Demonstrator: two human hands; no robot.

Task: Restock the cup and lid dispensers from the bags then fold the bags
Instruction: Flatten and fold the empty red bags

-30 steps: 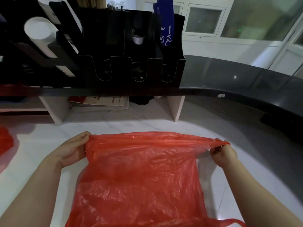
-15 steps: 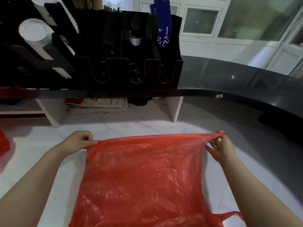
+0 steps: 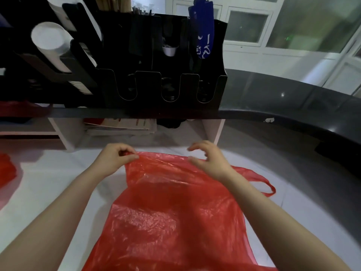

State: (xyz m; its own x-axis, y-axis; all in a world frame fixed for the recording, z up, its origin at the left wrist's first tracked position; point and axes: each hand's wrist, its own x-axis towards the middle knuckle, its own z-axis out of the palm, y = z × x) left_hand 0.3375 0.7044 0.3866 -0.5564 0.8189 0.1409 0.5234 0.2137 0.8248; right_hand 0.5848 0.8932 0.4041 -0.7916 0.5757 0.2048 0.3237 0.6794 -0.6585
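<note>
**Red bag on the white tabletop**

A red plastic bag point(image 3: 175, 212) lies flat on the white tabletop point(image 3: 48, 173), right in front of the person. The left hand point(image 3: 115, 158) pinches the top left corner of the bag with bent fingers and thumb. The right hand point(image 3: 210, 162) is over the top edge of the bag, near the middle. Its fingers are bent a little and spread apart, and they hold nothing. One bag handle point(image 3: 267, 184) sticks out to the right, past the right arm. A second red bag point(image 3: 6, 169) lies at the far left edge. Behind, the black dispenser point(image 3: 166, 61) stands on a dark shelf point(image 3: 273, 100), with white cups point(image 3: 48, 39) in its left side.
</note>
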